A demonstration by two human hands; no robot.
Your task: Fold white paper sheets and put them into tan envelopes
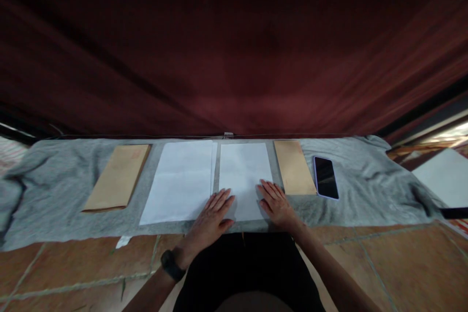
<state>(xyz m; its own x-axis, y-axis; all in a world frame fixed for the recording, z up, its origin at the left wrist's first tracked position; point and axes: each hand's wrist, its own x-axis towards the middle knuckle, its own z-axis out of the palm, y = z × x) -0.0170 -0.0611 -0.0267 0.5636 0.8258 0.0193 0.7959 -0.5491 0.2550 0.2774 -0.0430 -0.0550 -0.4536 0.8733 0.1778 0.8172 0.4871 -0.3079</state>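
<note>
Paper (243, 173) lies mid-scene on the grey cloth (356, 175), and from my remote station I see the left hand (212, 217) and right hand (280, 207) spread flat over its near left and right sides, pinching nothing, presumably steadying it.

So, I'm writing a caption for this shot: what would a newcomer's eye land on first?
Probably the white sheet near the middle, bright against the gray cloth, with the left hand and right hand at its lower left and lower right. Next, the dark red backdrop filling the upper part of the view. The dark-screened phone also stands out, on the cloth to the right.
</note>
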